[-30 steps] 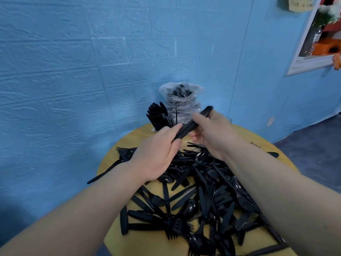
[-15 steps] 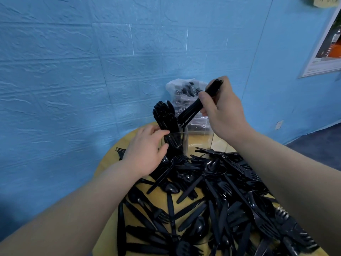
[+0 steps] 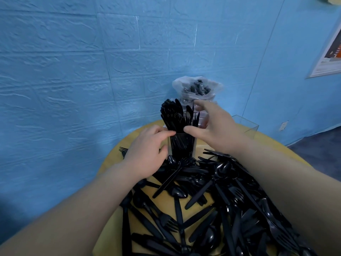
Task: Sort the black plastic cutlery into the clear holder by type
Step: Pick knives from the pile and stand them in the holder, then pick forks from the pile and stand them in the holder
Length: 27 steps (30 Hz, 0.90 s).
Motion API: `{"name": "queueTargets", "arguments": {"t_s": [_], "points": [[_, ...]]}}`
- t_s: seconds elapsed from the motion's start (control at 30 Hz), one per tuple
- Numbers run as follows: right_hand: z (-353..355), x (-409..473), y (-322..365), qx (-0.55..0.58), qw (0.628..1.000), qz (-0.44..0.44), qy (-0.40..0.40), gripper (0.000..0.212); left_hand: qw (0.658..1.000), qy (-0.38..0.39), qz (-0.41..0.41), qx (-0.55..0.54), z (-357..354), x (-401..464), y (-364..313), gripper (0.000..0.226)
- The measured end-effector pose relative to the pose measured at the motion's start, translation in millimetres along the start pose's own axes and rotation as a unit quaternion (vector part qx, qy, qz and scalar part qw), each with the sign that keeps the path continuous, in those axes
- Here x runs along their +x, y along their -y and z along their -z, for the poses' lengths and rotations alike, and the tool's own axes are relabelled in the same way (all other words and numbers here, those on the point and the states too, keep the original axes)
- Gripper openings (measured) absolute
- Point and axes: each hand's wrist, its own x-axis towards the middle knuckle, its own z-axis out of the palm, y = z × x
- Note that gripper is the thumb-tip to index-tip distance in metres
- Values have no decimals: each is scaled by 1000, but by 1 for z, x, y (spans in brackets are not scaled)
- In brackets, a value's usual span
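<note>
Two hands (image 3: pixel 145 150) beside holder (image 3: pixel 181 145)

left hand (image 3: pixel 145 152) curled, right hand (image 3: pixel 215 126) spread

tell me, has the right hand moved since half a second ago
Yes. The right hand dropped from beside the plastic bag to the clear holder, bundle released.

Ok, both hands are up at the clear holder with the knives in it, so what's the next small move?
Probably draw the right hand back to the loose cutlery pile for more. It looks empty, fingers spread beside the upright knives in the clear holder, which the left hand steadies.
</note>
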Motion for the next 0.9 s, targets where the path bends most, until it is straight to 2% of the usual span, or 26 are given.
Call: {"name": "queueTargets", "arguments": {"t_s": [0.13,0.27,0.33,0.43,0.53,0.6,0.63,0.7,0.77,0.9], "points": [[4,8,-3,0,996,-58,69,104,1000,2,2,-14,0,0,2,46],[-4,24,0,1,990,-83,113,113,999,10,8,-32,2,-1,5,50],[-6,29,2,24,989,-93,110,104,999,4,4,-38,2,-1,6,52],[-5,32,5,50,987,-88,121,79,999,-5,0,-44,1,-2,8,54],[-4,35,7,84,983,-84,139,75,998,-9,0,-54,-1,-1,10,54],[-5,36,9,56,985,-74,143,78,998,-7,-2,-57,-1,-1,10,55],[-7,36,10,32,988,-65,135,73,998,-6,-4,-57,-1,0,11,55],[-11,34,10,-8,994,-40,98,47,998,-5,-7,-56,-1,-1,11,57],[-16,30,10,-49,997,-18,57,34,998,-5,-7,-57,-2,-1,12,58],[-28,27,10,-126,991,14,37,40,998,-2,-4,-59,-1,-3,12,60]]}}
